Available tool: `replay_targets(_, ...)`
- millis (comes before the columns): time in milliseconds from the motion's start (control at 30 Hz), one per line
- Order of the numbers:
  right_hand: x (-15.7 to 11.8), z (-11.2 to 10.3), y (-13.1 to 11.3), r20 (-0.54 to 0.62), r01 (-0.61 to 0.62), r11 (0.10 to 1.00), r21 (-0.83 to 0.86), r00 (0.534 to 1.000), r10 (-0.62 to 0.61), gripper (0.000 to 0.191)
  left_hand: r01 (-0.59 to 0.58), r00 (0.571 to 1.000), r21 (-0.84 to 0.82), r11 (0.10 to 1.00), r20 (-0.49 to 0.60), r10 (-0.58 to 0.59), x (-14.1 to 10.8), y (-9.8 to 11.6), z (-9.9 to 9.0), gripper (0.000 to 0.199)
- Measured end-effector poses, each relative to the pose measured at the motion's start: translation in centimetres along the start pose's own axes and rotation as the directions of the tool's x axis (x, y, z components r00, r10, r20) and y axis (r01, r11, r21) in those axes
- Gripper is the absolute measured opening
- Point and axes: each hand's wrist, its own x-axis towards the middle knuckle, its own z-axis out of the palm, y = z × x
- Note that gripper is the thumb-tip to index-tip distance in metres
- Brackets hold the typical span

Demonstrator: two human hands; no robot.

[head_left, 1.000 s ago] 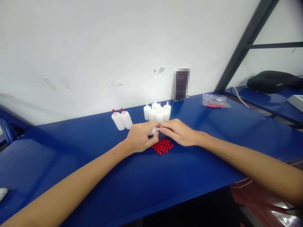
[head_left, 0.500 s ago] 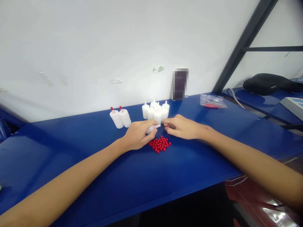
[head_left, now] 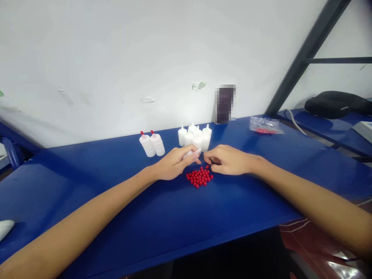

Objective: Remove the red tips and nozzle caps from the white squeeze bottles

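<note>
My left hand (head_left: 173,162) is wrapped round a small white squeeze bottle (head_left: 189,154), whose bare nozzle points right towards the other hand. Most of that bottle is hidden by the fingers. To the right, my right hand (head_left: 225,159) hovers with thumb and forefinger apart and nothing visible between them. A red cap (head_left: 207,167) lies just below its fingertips, at the top edge of a pile of small red caps (head_left: 199,177). Behind both hands stand several white bottles (head_left: 197,139) with uncapped nozzles. Two white bottles (head_left: 152,144) with red tips stand left of them.
The blue table (head_left: 139,217) runs along a white wall. A phone-like blurred object (head_left: 224,104) leans on the wall. Farther right lies a clear plastic bag (head_left: 265,126) with red caps inside. A white rounded object (head_left: 6,228) sits at the left edge.
The red cap held in my right fingers is out of them and lies by the pile. My right thumb and forefinger have parted. The view has shifted slightly left.
</note>
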Motion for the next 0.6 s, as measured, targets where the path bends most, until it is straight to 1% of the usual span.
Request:
replay_targets(67, 0.01, -0.02, -0.03, 0.004, 0.0, 1.0, 0.026, 1.0, 0.0, 0.004, -0.027, 0.999, 0.035, 0.999, 0.048, 0.025, 0.08, 0.16, -0.18, 0.04)
replay_targets(133, 0.04, 0.04, -0.04, 0.001, 0.008, 0.998, 0.057, 1.0, -0.008, 0.002, -0.037, 0.997, 0.055, 0.998, 0.07, 0.033, 0.14, 0.27, -0.25, 0.041)
replay_targets(333, 0.09, 0.27, -0.1, -0.037, 0.063, 0.984, 0.166, 0.998, -0.058, 0.009, -0.045, 0.993, 0.028, 0.999, 0.11, 0.042, 0.18, 0.24, -0.55, 0.042)
replay_targets(467, 0.07, -0.16, -0.21, -0.005, 0.063, 0.959, 0.275, 0.998, -0.064, 0.014, -0.025, 0.992, 0.01, 1.0, 0.121, 0.023, 0.14, 0.07, -0.7, 0.043)
replay_targets(600, -0.01, -0.65, -0.28, 0.017, 0.047, 0.96, 0.277, 0.998, -0.053, 0.02, 0.012, 0.993, -0.04, 0.999, 0.121, -0.007, 0.12, 0.04, -0.62, 0.041)
